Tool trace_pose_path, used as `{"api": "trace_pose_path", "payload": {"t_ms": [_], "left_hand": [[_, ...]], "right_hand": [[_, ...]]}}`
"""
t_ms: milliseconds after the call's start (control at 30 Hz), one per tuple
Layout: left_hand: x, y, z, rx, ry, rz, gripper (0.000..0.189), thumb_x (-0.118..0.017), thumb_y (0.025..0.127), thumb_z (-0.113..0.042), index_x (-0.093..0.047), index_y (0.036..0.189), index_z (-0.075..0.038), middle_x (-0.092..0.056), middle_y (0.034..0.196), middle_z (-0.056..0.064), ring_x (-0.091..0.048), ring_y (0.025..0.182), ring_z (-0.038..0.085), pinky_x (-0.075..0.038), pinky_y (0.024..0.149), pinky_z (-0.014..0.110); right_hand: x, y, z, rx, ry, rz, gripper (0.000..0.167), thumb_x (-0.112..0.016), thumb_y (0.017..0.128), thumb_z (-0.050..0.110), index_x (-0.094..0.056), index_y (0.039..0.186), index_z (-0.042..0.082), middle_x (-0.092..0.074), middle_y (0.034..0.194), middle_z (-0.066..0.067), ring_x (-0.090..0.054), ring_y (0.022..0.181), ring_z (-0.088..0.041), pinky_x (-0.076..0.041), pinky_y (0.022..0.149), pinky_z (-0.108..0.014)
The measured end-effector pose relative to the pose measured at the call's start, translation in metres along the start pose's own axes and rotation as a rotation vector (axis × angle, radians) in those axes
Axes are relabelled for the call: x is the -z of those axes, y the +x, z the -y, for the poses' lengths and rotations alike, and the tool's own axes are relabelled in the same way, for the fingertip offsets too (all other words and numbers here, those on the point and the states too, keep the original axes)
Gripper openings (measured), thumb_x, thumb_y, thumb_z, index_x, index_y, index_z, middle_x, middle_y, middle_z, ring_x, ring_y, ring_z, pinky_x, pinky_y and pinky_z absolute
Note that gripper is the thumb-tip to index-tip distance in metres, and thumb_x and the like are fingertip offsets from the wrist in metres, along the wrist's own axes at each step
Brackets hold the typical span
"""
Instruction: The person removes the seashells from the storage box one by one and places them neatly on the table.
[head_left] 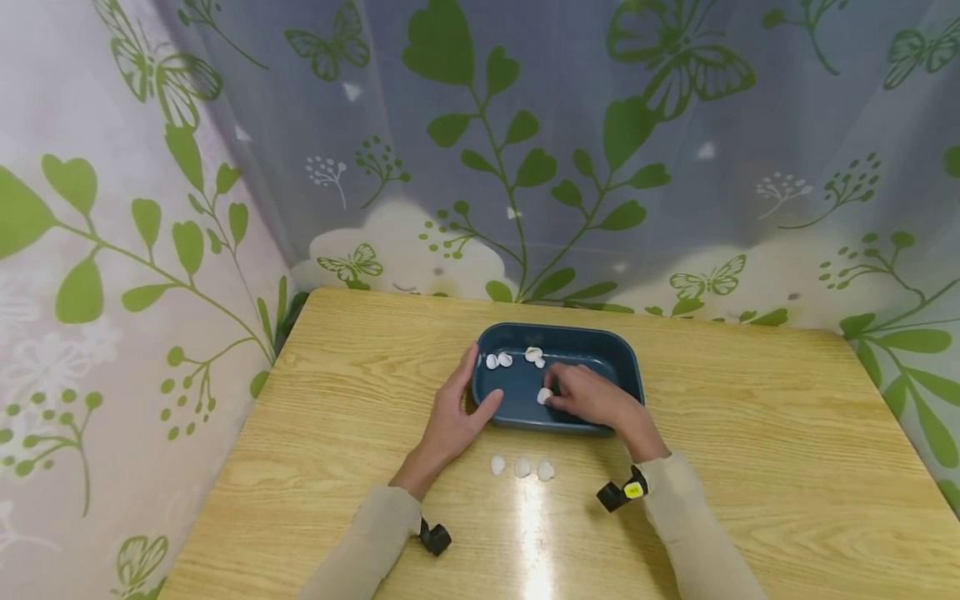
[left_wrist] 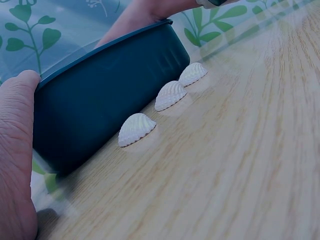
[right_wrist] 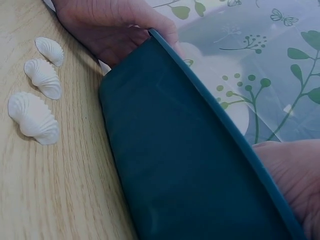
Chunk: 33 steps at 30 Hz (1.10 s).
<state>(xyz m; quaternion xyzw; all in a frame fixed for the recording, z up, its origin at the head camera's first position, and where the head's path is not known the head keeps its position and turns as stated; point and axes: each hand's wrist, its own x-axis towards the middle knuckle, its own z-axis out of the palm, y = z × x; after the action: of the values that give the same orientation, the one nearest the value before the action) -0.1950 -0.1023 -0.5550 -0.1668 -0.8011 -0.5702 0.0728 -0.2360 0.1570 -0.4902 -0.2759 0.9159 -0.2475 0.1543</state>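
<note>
Worktop: pale yellow wood-grain worktop (head_left: 360, 383); green-leaf and butterfly printed hanging (head_left: 352, 117) along its back and left edges.
Bin: dark blue rounded-rectangular open bin (head_left: 517, 404), near the middle of the worktop's back edge; its walls stand between both wrist cameras and the contents.
Loose shells: three ribbed white seashells (head_left: 522, 467), in a row between bin and worktop's front edge, apart from each other.
Shells inside: white pair (head_left: 505, 359) towards the bin's left end; small white cluster (head_left: 533, 354) near its back wall.
Left hand: left hand (head_left: 453, 417) at the bin's left end; fingers fairly straight, thumb spread wide, touching the front rim.
Right hand: right hand (head_left: 592, 396) reaching over the front wall; fingers curled in, pinching one white shell (head_left: 544, 396) low in the bin.
Unclear: exact number in cluster; held shell partly covered by fingers; both forearms cut off.
</note>
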Motion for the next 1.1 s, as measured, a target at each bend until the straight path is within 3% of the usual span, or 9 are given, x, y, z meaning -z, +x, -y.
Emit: {"api": "trace_pose_path", "payload": {"t_ms": [200,500,1100], "left_hand": [[0.0,0.0,0.0,-0.01,-0.011,0.001,0.082,-0.067,0.102,-0.037,-0.022,0.168,-0.017,-0.025,0.173,0.006,-0.02,0.158,0.013,-0.023,0.128,0.038],[0.0,0.0,0.001,-0.013,-0.015,0.004,0.082,-0.068,0.103,-0.036,-0.022,0.168,-0.017,-0.025,0.173,0.005,-0.02,0.158,0.012,-0.023,0.128,0.037],[0.0,0.0,0.001,-0.005,-0.002,0.0,0.082,-0.068,0.102,-0.035,-0.023,0.168,-0.015,-0.024,0.172,-0.001,-0.021,0.158,0.013,-0.024,0.128,0.037]], "right_hand": [[0.001,-0.004,-0.002,-0.018,0.008,-0.002,0.018,-0.073,0.1,0.017,-0.067,0.111,0.005,-0.052,0.066,0.003,-0.047,0.057,-0.01,-0.042,0.057,-0.027],[0.002,-0.004,-0.004,-0.028,-0.005,-0.007,0.018,-0.072,0.1,0.018,-0.068,0.112,0.005,-0.052,0.068,0.003,-0.047,0.06,-0.01,-0.042,0.058,-0.027],[0.016,-0.031,0.015,0.063,0.0,-0.079,0.018,-0.071,0.102,0.017,-0.065,0.114,0.005,-0.047,0.067,0.007,-0.041,0.053,-0.007,-0.037,0.053,-0.024]]}}
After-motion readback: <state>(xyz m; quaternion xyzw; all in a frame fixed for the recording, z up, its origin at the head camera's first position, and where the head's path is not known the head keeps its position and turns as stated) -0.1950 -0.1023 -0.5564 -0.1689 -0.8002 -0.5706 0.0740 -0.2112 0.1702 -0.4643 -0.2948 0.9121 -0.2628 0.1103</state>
